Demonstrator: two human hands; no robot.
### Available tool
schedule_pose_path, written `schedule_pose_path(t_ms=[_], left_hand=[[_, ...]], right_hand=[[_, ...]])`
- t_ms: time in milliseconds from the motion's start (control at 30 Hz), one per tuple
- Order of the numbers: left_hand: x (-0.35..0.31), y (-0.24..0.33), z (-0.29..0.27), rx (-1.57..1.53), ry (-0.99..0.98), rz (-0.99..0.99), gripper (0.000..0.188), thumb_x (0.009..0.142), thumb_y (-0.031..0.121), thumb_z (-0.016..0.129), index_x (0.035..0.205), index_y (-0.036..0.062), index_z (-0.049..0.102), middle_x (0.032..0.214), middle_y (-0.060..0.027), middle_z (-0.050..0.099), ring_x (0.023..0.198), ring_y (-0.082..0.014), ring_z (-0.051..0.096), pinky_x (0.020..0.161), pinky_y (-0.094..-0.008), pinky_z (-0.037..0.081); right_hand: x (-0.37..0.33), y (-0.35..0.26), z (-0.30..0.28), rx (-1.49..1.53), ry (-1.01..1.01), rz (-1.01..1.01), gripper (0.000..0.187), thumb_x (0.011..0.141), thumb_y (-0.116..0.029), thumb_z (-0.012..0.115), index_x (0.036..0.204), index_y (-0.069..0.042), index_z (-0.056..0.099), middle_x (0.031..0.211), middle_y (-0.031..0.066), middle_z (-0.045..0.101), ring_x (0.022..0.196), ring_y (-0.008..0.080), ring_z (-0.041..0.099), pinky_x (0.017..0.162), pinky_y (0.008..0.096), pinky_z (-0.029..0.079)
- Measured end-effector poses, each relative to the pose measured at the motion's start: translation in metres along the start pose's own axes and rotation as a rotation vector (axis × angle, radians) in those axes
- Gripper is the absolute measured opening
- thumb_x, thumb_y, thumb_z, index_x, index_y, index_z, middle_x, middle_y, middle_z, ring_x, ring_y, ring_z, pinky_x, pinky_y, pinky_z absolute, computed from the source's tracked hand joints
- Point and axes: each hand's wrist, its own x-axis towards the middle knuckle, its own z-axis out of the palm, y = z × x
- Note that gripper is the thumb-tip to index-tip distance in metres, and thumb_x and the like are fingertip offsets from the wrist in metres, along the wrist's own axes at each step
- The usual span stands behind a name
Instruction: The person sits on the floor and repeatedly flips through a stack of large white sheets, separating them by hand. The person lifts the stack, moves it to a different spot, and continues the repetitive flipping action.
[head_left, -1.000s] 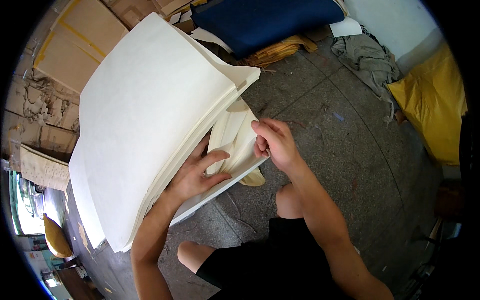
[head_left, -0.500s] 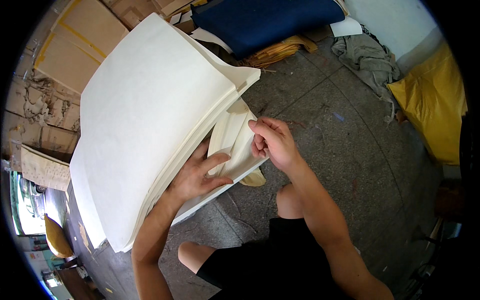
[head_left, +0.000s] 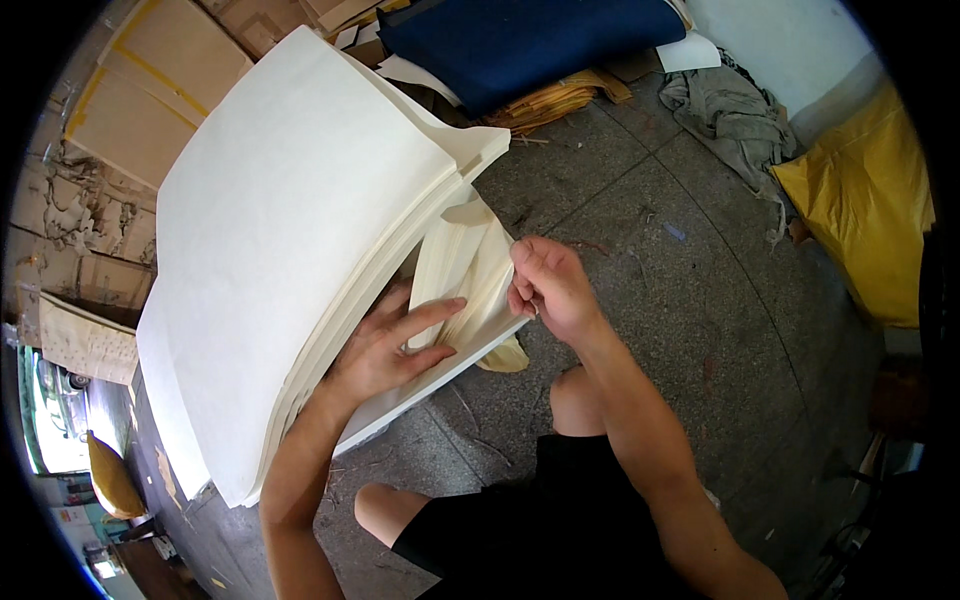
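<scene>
A tall stack of large white paper sheets (head_left: 290, 200) leans in front of me, its upper part lifted like a flap over the lower part. My left hand (head_left: 385, 345) reaches into the gap beneath the raised sheets, thumb and forefinger spread; the other fingers are partly hidden there. Beside it, cream-coloured paper sheets (head_left: 465, 265) lie creased and bent in the opening. At their right edge my right hand (head_left: 553, 290) is closed, with thumb and fingers pinching the paper. A loose cream scrap (head_left: 505, 355) pokes out below the stack's edge.
A dark blue roll or sheet (head_left: 530, 50) lies at the back above flattened yellow-brown material (head_left: 565, 105). Grey cloth (head_left: 725, 110) and a yellow sack (head_left: 865, 210) are at the right. Cardboard panels (head_left: 165, 75) stand at the far left. My knees rest near the stack on the grey floor.
The cream sheets have bent and fanned further apart in the opening. My right hand has moved slightly right with their edge; my left hand has shifted slightly left.
</scene>
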Motion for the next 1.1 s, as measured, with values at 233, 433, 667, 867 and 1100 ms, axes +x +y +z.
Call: schedule_pose_path(t_ms=[233, 433, 667, 867, 1100], left_hand=[[0.003, 0.0, 0.0, 0.07, 0.058, 0.044, 0.068, 0.068, 0.025, 0.092, 0.131, 0.0274, 0.068, 0.131, -0.0134, 0.063, 0.118, -0.0317, 0.062, 0.099, -0.0412, 0.052], [0.001, -0.003, 0.003, 0.023, 0.042, 0.023, 0.073, 0.065, 0.024, 0.093, 0.133, 0.0261, 0.067, 0.138, -0.0156, 0.058, 0.122, -0.0334, 0.06, 0.102, -0.0417, 0.051], [0.0, 0.0, 0.002, 0.3, 0.038, 0.046, 0.058, 0.08, 0.016, 0.081, 0.135, 0.0274, 0.066, 0.142, -0.0184, 0.055, 0.122, -0.035, 0.06, 0.104, -0.0433, 0.048], [-0.007, -0.012, 0.002, 0.23, -0.009, 0.042, 0.048, 0.079, 0.02, 0.082, 0.124, 0.0253, 0.07, 0.142, -0.0169, 0.056, 0.123, -0.0351, 0.059, 0.103, -0.0444, 0.047], [-0.003, -0.004, 0.004, 0.012, -0.017, -0.028, 0.063, 0.067, 0.026, 0.093, 0.125, 0.0189, 0.068, 0.131, -0.0184, 0.058, 0.126, -0.0391, 0.056, 0.104, -0.0436, 0.047]], right_hand=[[0.001, 0.001, 0.001, -0.062, 0.006, -0.01, 0.044, 0.098, -0.047, 0.066, 0.077, -0.011, 0.051, 0.059, 0.0014, 0.056, 0.051, 0.0073, 0.054, 0.046, 0.0218, 0.037], [0.001, 0.001, 0.0, -0.026, 0.004, -0.002, 0.045, 0.098, -0.048, 0.066, 0.077, -0.01, 0.051, 0.06, 0.0013, 0.056, 0.052, 0.0077, 0.055, 0.046, 0.0219, 0.037], [0.001, 0.002, 0.003, -0.225, 0.0, -0.141, 0.04, 0.101, -0.038, 0.062, 0.076, -0.009, 0.052, 0.06, -0.002, 0.048, 0.054, 0.0108, 0.054, 0.047, 0.0254, 0.037], [0.009, -0.011, 0.013, -0.13, 0.041, 0.037, 0.035, 0.097, -0.027, 0.066, 0.07, -0.005, 0.057, 0.056, 0.0012, 0.052, 0.049, 0.0127, 0.056, 0.045, 0.0276, 0.038], [0.008, -0.009, 0.013, 0.002, 0.02, 0.061, 0.035, 0.099, -0.028, 0.063, 0.071, -0.009, 0.054, 0.06, -0.0005, 0.051, 0.05, 0.0108, 0.058, 0.044, 0.0238, 0.037]])
